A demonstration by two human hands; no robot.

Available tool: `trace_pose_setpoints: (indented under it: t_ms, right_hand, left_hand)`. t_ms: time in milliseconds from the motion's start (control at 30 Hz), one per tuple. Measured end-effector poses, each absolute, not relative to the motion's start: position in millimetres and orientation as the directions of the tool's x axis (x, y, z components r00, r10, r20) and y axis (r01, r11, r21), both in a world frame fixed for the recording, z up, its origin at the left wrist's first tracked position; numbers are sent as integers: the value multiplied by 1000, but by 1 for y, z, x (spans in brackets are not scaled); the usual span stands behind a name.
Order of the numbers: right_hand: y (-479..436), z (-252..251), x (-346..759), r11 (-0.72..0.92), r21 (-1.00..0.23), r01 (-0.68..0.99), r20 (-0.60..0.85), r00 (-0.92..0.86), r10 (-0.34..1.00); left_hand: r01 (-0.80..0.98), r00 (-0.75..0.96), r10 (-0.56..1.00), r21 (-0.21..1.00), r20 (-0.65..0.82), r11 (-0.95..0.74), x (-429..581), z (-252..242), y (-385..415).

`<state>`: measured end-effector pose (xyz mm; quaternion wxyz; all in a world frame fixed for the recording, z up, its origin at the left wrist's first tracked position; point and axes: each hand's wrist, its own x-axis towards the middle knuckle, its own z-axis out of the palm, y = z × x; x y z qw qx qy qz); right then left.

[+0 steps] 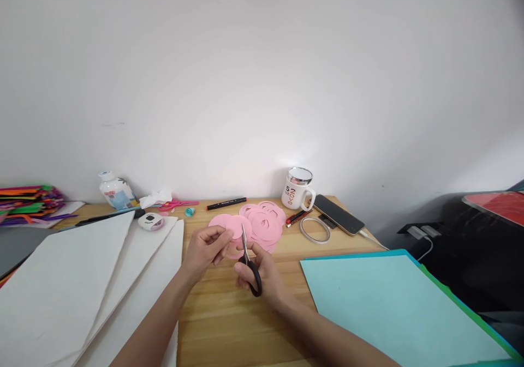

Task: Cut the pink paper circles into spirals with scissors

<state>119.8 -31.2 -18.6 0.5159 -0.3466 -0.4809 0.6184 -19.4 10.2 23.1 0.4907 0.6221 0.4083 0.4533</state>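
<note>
My left hand (pixel 207 250) pinches a pink paper circle (pixel 234 226) by its left edge, above the wooden table (pixel 229 312). My right hand (pixel 262 275) grips black-handled scissors (pixel 249 262), fingers through the loops, blades pointing up into the pink circle. Behind both hands lies a pile of pink paper discs (pixel 264 222) with cut-out shapes.
White sheets (pixel 73 285) cover the table's left; light blue and green sheets (pixel 393 307) lie at right. Along the back stand a white mug (pixel 297 190), phone (pixel 339 214), tape ring (pixel 314 229), black marker (pixel 226 203), red pens (pixel 297 217), bottle (pixel 115 191), coloured strips (pixel 28 200).
</note>
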Motion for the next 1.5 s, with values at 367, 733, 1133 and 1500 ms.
trace_pose_setpoints:
  t_ms: [367, 733, 1133, 1500]
  right_hand:
    - [-32, -18, 116, 2, -962, -273, 65, -224, 972]
    - [-29, -18, 120, 32, -937, -347, 118, -228, 967]
    - [-31, -15, 117, 15, -951, -308, 85, -216, 973]
    - [-33, -18, 119, -1, -959, -284, 70, -241, 968]
  left_hand:
    - [130, 305, 946, 979, 111, -157, -10, 24, 2]
    - [135, 366, 929, 984, 59, -116, -11, 26, 2]
    - [116, 376, 925, 988, 52, -102, -16, 27, 4]
    - [75, 304, 945, 986, 118, -147, -17, 28, 6]
